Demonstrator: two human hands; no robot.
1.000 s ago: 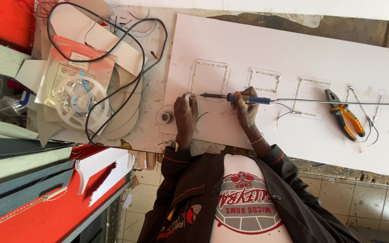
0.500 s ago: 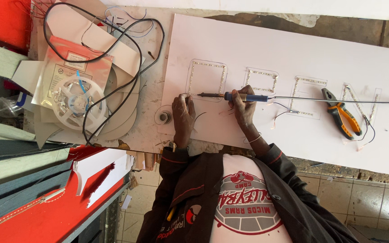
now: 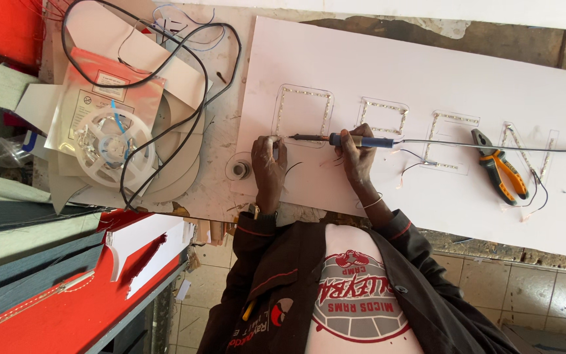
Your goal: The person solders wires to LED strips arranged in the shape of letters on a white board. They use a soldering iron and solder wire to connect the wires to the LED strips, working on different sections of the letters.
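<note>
A white sign board lies on the bench with LED strip laid along several letter outlines. My right hand grips a blue-handled soldering iron, its dark tip pointing left at the lower left corner of the first letter. My left hand rests on the board there, fingertips bunched right at the iron's tip. What they pinch is too small to tell. A thin black wire curls out beside that hand. The iron's grey cord runs off to the right.
Orange-handled pliers lie on the board to the right, among loose wire ends. Left of the board sit a white LED reel on a foil bag, a black cable loop, a small tape roll and white card pieces. Red and grey panels lean at lower left.
Both hands and the iron stay almost where they were. The view has drifted only slightly.
</note>
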